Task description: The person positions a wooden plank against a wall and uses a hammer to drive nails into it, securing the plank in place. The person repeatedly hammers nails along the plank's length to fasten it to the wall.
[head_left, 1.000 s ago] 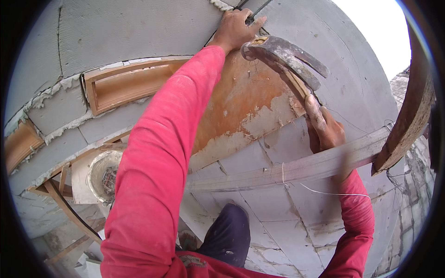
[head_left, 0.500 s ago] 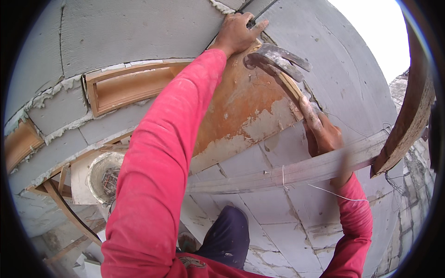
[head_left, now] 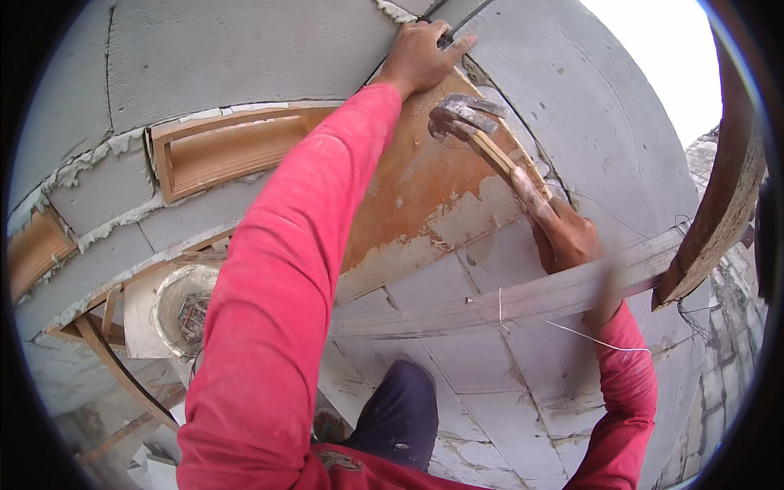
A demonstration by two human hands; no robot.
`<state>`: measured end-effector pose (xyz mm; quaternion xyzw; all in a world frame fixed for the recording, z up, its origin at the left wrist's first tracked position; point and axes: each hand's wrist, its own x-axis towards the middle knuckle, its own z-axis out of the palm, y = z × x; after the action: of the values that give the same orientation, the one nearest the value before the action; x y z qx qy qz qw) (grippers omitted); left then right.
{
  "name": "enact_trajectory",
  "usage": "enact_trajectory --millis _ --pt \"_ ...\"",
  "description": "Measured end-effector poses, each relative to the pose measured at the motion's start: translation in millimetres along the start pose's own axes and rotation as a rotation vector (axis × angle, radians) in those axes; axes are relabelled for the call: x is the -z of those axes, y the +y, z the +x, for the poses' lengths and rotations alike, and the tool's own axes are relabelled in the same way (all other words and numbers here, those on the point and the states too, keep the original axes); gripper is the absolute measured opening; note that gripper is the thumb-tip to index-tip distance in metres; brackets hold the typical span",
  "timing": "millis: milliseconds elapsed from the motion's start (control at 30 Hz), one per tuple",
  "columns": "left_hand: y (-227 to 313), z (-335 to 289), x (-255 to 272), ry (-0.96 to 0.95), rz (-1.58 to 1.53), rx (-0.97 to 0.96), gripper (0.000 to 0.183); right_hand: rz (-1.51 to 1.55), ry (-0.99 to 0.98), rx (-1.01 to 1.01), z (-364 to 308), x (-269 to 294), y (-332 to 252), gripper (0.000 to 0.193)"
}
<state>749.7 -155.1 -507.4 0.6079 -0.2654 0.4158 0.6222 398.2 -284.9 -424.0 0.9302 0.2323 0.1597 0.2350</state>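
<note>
My left hand (head_left: pixel 420 59) reaches to the upper corner of a stained plywood board (head_left: pixel 425 180), where grey block walls meet. Its fingers curl over the board's top edge, and the thumb sticks out to the right; the fingertips are partly hidden. Below and to the right, my right hand (head_left: pixel 563 233) is wrapped around the wooden handle of a claw hammer (head_left: pixel 465 117). The hammer's metal head hangs over the upper part of the board, a short way below my left hand. Whether it touches the board I cannot tell.
A long wooden batten (head_left: pixel 425 320) crosses in front of my right forearm to a dark timber post (head_left: pixel 714 196). Wooden frames (head_left: pixel 237 151) sit in the block wall at left. Below them stands a crusted bucket (head_left: pixel 167 306) with nails or wire bits inside.
The hammer head has swung down and left, turning over the board. My right hand has shifted only slightly, while my left hand stays at the corner.
</note>
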Motion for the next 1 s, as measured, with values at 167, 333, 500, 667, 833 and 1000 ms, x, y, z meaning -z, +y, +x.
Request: enact_trajectory --millis 167,333,500,667,833,1000 --pt "1.0 -1.7 2.2 -0.110 -0.052 0.056 0.077 0.051 0.145 0.068 -6.9 -0.2 2.3 0.067" --pt "3.0 -4.1 0.8 -0.002 -0.012 0.003 0.075 0.011 0.068 0.015 -6.6 1.1 -0.5 0.067" --pt "2.1 -3.0 1.4 -0.065 -0.043 0.040 0.074 0.025 0.092 -0.011 -3.0 0.5 -1.0 0.068" --pt "1.3 -3.0 1.2 -0.006 -0.008 -0.028 0.074 0.012 0.184 -0.001 -0.9 2.5 1.3 0.069" --pt "0.4 0.6 -1.0 -0.026 -0.017 -0.016 0.077 -0.014 -0.043 -0.049 -1.7 8.3 -3.0 0.065" --pt "-2.2 1.9 0.4 -0.079 -0.026 0.025 0.078 0.027 0.107 -0.002 1.8 5.1 -1.4 0.065"
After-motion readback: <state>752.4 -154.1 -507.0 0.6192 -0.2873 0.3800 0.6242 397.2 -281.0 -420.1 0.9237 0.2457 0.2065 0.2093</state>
